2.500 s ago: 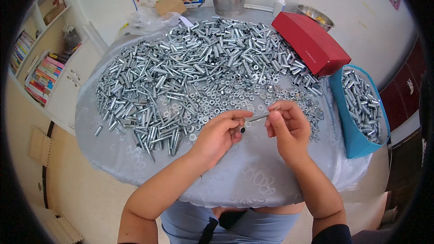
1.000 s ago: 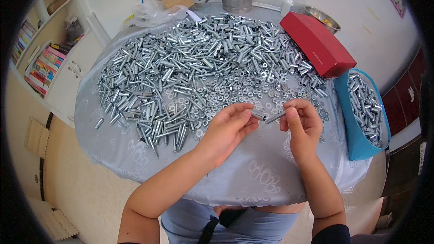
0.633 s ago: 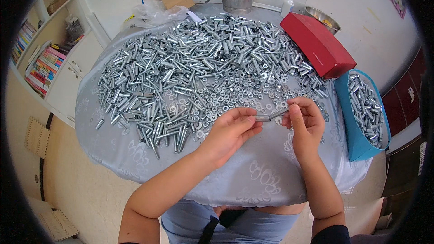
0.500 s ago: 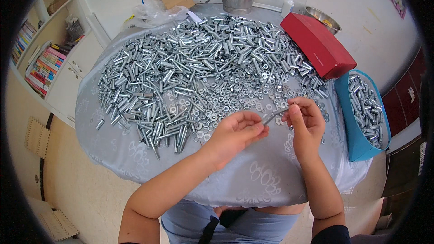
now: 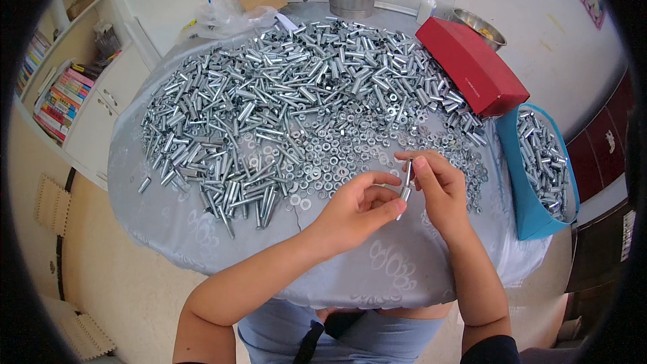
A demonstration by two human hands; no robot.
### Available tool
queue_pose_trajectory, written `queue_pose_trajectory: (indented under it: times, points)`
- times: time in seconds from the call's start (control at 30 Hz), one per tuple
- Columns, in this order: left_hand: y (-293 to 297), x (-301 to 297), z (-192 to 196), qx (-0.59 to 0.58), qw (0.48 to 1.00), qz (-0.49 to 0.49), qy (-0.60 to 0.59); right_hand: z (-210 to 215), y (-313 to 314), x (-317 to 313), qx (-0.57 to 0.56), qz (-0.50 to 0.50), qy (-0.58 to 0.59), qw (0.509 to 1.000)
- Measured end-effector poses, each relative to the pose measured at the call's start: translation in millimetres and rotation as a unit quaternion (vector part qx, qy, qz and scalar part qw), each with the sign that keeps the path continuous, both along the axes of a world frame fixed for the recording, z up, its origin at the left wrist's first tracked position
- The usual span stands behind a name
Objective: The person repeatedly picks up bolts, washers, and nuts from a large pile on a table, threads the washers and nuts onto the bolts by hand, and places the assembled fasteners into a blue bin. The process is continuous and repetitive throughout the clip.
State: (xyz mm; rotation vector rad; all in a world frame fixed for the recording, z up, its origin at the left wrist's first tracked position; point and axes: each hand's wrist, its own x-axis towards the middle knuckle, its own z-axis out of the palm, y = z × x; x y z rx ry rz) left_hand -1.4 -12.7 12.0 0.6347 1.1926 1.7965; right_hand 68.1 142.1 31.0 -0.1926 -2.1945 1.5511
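Tube, single: loose on the cloth [image 5: 377, 286], apart from the heap at far left [image 5: 144, 185].

Heap [image 5: 249, 91]: bare metal tubes and bolts, jumbled; a cluster of bolts at its near edge.

Washers [image 5: 330, 176]: flat rings, mixed with what look like nuts, spread just beyond the hands; within easy reach.

Left hand [image 5: 356, 214]: fingers curled, thumb and fingertips pinching the sleeve.

Sleeve [image 5: 405, 193]: short, bright, above the cloth between the hands; seemingly around the rod, a thinner tip showing below. Whether it is fully seated cannot be told. Handling: grip lightly at the sides, no fingertip across the bore; a hard squeeze would probably tilt it and make it bind.

Rod [image 5: 408, 171]: slim, nearly upright, its top leaning slightly right. Handling: hold it in one line with the sleeve; if it catches, a small twist should serve better than force.

Right hand [image 5: 441, 192]: thumb and forefinger pinching the rod's upper end, other fingers folded. Best as the steady side, leaving the left free to slide or turn.

Box [image 5: 472, 67]: red, beside the heap.

Bin [image 5: 529, 226]: blue, well stocked with metal parts, clear of the right elbow.
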Motion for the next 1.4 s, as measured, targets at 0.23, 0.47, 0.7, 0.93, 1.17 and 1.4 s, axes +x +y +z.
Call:
queue_pose_trajectory:
  times: [0.23, 0.47, 0.7, 0.93, 1.17, 1.4]
  points:
    - [0.0, -6.3, -2.0, -0.008, 0.999, 0.021, 0.028, -1.2, -4.3, -0.3, 0.116, -0.05, 0.038, 0.991]
    - [0.9, -8.2, -1.4, 0.002, 0.997, 0.067, 0.022, -3.5, -2.3, 2.2, 0.131, 0.039, 0.06, 0.989]
    - [-2.4, -15.2, 7.6, -0.007, 0.995, 0.095, 0.022, -0.1, 0.7, -0.5, 0.14, 0.009, 0.082, 0.987]
    - [-6.9, -25.8, 10.5, 0.015, 0.986, 0.125, -0.112, -19.3, 7.0, -2.3, 0.328, 0.01, -0.045, 0.943]
    - [-5.6, -23.9, 11.3, 0.005, 0.988, 0.114, -0.104, -23.9, 2.4, -7.5, 0.301, 0.015, -0.086, 0.95]
    - [-3.8, -20.0, 12.3, -0.018, 0.987, 0.136, -0.088, -23.6, -2.2, -7.6, 0.286, 0.008, -0.063, 0.956]
